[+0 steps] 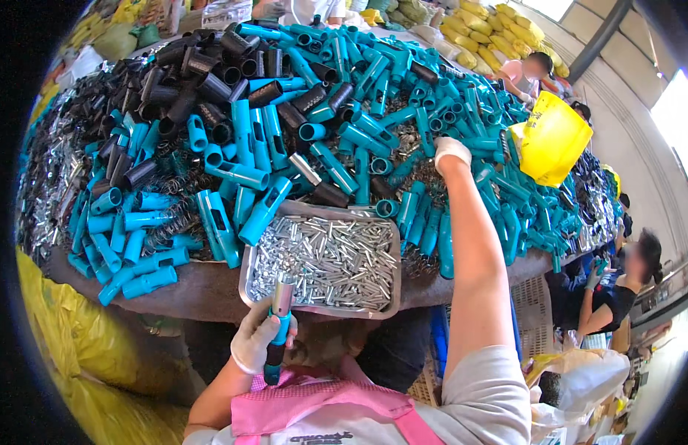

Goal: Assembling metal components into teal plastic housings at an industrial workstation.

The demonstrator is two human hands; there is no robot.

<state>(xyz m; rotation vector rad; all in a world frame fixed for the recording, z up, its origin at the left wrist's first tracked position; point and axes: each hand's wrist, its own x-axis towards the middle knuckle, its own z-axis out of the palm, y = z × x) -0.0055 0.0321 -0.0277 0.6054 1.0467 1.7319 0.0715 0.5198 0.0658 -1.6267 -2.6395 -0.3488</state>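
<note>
In front of my chest, my left hand (pixel 256 338), in a white glove, is wrapped round an upright teal tube (pixel 282 326) with a dark lower end. A shiny silver metal sleeve (pixel 283 294) stands at its top. My right arm is stretched far forward, and my gloved right hand (pixel 452 151) reaches into the heap beside teal slotted tubes (pixel 426 132) and thin wire springs (pixel 422 178). The back of that hand hides most of its fingers. Between my arms, at the table's near edge, a metal tray (pixel 394 278) holds many small silver pins (pixel 344 259).
Black tubes (pixel 214 89) lie heaped at the far left, with more teal tubes round them. A yellow bucket-like container (pixel 555 139) stands tilted on the right. Yellow sacks (pixel 69 348) lie at lower left. Co-workers (pixel 626 285) sit along the right side.
</note>
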